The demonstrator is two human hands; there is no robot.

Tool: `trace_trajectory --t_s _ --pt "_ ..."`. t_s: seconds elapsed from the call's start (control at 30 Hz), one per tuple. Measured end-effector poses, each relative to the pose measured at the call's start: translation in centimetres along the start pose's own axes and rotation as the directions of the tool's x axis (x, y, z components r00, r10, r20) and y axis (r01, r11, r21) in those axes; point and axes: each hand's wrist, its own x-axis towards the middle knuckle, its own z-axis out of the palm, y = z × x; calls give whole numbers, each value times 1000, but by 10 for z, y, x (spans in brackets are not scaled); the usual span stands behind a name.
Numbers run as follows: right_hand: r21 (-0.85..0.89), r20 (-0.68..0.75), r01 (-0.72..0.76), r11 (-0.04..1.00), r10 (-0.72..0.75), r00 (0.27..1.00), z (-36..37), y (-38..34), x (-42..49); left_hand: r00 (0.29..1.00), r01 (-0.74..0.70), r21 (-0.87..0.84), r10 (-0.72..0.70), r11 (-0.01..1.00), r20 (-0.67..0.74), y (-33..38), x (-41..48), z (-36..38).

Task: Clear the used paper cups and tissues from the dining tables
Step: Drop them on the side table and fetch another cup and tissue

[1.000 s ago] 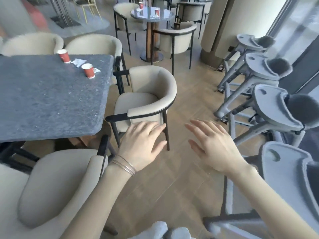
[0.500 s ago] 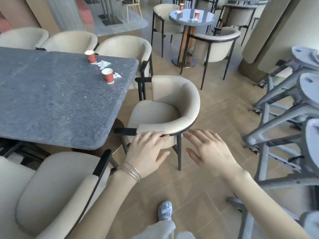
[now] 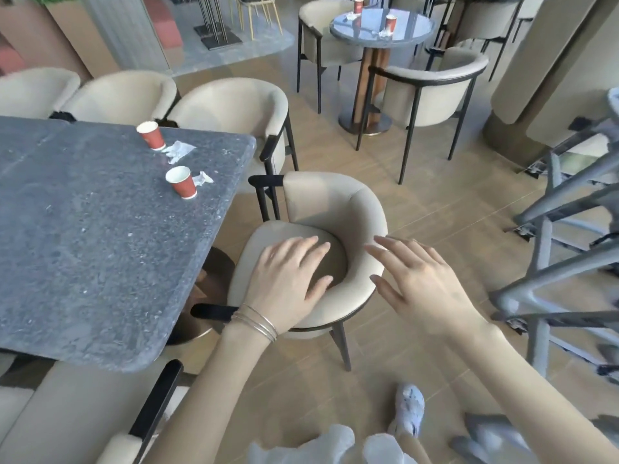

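Table: the litter sits toward the far right corner of the table (image 3: 100, 246), so we should get close, not lean across.
Chair: the chair (image 3: 335, 209) stands between us and that corner; we judge it best to step around it.
Hands: left hand (image 3: 288, 283) and right hand (image 3: 422, 283) hover over the chair, fingers spread, holding nothing.
Cups: near cup (image 3: 182, 183) and far cup (image 3: 151, 135) stand upright and apart; we'd grip low and nest them.
Tissues: crumpled tissues (image 3: 179, 150) lie just beside each cup; we'd pinch them and drop them into the cups.

Thin silver metal bangles (image 3: 256, 324) circle the wrist just behind the left hand (image 3: 288, 279). Below that hand show 2 bare forearms (image 3: 214, 390), 1 pale blue-and-white patterned shoe (image 3: 409, 410) and a whitish fabric garment (image 3: 321, 443).
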Motion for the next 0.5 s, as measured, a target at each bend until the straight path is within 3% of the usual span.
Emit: trace_trajectory --t_s 0.5 --pt "56 128 179 982 -184 974 -5 283 127 946 323 -56 -324 945 -10 106 232 54"
